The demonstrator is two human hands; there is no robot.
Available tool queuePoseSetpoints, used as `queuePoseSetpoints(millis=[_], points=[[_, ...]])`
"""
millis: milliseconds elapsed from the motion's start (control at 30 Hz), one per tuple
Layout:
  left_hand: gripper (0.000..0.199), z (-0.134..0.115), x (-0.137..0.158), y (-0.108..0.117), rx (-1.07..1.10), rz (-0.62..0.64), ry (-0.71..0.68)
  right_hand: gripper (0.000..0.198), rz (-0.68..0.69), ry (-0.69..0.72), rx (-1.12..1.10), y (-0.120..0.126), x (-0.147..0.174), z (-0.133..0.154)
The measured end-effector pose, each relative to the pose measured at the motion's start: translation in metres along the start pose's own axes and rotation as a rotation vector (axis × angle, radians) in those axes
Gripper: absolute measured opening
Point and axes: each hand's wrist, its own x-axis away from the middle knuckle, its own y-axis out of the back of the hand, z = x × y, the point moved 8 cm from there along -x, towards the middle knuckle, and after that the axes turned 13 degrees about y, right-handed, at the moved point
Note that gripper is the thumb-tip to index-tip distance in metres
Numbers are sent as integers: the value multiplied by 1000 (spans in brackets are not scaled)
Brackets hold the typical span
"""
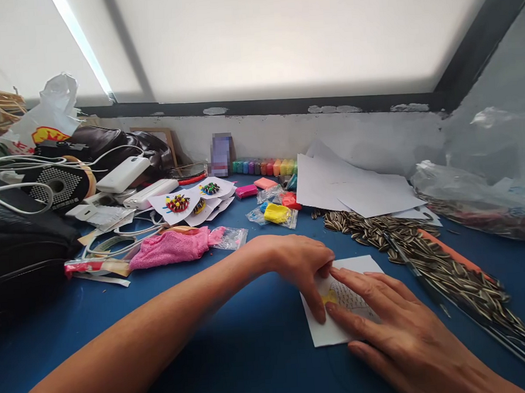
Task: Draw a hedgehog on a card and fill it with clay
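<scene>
A small white paper [316,328] with lines of dark markings lies on the blue tabletop under both hands. A yellow patch [329,295] shows on it between my fingers; whether it is clay or colour I cannot tell. My left hand [299,268] arches over the paper's left side, its thumb pointing down onto the sheet and apart from its curled fingers, whose tips are partly hidden. From the right, my right hand [396,312] lies with fingers stretched out over the paper, the fingertips beside the yellow patch and near the left thumb.
Striped sunflower seeds [451,269] spread along the right, beside white sheets [354,183]. Clay packets, one yellow [276,213], lie at centre back before a row of coloured clay [265,167]. Decorated papers [177,204], a pink cloth [172,248], cables and bags crowd the left.
</scene>
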Motion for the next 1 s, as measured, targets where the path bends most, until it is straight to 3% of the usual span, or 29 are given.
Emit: queuePoseSetpoints(millis=[333,600,1000], points=[[52,4,0,-1,38,30,-61,38,-67,-25,12,4,4,-1],[49,6,-1,-1,62,25,-54,36,-34,3,33,1,3,0],[52,6,1,1,46,37,-46,59,28,-110,47,-10,11,-7]])
